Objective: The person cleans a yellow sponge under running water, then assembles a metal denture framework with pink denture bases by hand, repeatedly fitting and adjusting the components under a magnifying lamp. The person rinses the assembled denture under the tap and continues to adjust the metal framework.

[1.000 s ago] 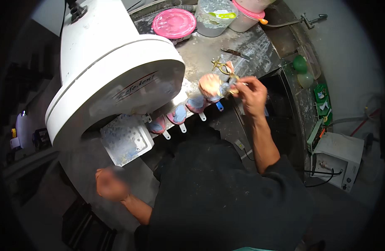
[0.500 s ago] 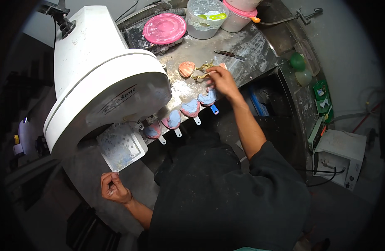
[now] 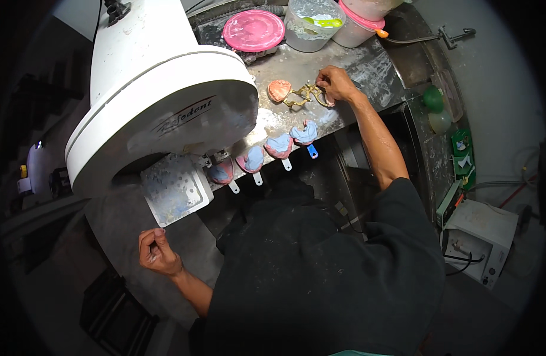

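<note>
My right hand [image 3: 339, 84] is over the worktop with its fingers curled together; what they hold, if anything, is hidden. Just beside its fingertips lies a brass-coloured dental articulator [image 3: 305, 94], spread open. An orange-pink dental cast [image 3: 279, 91] sits at the articulator's left end, and a paler pink piece [image 3: 330, 102] shows partly under my hand. Low on the left, away from the worktop, my left hand [image 3: 159, 252] is raised with thumb and fingers pressed together; I cannot make out anything in it.
Several impression trays with blue material, one of them [image 3: 304, 133] blue-handled, line the worktop's front edge. A large white machine [image 3: 160, 118] with a stained tray [image 3: 175, 190] stands left. Behind are a pink lid [image 3: 253, 31] and a powder tub [image 3: 313, 26] with a green scoop.
My right hand has moved from the articulator's middle to beyond its right end, where a knife lay; the knife no longer shows. My left hand keeps its pinch. The view has shifted slightly.
</note>
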`<action>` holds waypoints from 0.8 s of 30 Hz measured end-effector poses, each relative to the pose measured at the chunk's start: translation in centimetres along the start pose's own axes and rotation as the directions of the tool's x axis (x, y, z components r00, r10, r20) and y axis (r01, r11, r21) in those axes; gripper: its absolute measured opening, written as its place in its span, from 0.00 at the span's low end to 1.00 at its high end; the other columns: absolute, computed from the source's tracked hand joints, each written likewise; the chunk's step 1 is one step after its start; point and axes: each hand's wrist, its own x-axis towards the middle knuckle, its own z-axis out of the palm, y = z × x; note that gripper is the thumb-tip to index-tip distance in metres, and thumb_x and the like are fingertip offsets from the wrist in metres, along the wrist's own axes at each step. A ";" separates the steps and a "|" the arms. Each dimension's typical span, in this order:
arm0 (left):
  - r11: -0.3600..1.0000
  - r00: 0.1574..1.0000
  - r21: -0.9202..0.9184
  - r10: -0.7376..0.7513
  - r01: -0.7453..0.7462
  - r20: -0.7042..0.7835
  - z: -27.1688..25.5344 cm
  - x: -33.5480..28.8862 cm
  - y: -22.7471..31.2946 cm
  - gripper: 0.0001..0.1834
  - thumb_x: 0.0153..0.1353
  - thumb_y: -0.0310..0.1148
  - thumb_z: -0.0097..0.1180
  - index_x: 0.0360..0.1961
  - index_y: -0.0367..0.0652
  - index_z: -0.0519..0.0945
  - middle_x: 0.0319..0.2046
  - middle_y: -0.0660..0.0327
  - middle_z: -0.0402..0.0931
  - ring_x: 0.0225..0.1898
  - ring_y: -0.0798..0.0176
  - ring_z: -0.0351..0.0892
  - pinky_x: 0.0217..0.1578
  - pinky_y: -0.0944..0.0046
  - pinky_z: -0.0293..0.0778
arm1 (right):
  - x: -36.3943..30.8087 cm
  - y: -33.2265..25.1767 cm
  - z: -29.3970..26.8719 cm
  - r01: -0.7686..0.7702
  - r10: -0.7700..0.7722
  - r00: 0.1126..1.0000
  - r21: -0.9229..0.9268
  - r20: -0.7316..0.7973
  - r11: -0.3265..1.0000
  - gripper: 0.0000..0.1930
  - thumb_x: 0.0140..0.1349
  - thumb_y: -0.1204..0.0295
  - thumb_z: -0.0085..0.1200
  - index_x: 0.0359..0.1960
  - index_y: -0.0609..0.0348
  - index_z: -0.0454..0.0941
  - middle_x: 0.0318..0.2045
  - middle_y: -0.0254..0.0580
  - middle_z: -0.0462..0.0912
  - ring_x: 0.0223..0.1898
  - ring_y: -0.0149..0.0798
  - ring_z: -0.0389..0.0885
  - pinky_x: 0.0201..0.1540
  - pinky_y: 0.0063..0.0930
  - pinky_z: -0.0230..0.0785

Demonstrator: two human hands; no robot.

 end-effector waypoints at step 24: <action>0.999 0.999 0.001 0.041 -0.041 0.001 1.7 1.8 2.4 0.09 0.61 0.22 0.68 0.25 0.34 0.81 0.24 0.62 0.78 0.23 0.74 0.68 0.24 0.71 0.58 | -0.4 1.6 1.9 0.068 -0.064 0.990 0.029 -0.128 0.997 0.17 0.58 0.66 0.71 0.34 0.60 0.73 0.33 0.45 0.78 0.35 0.41 0.76 0.41 0.38 0.71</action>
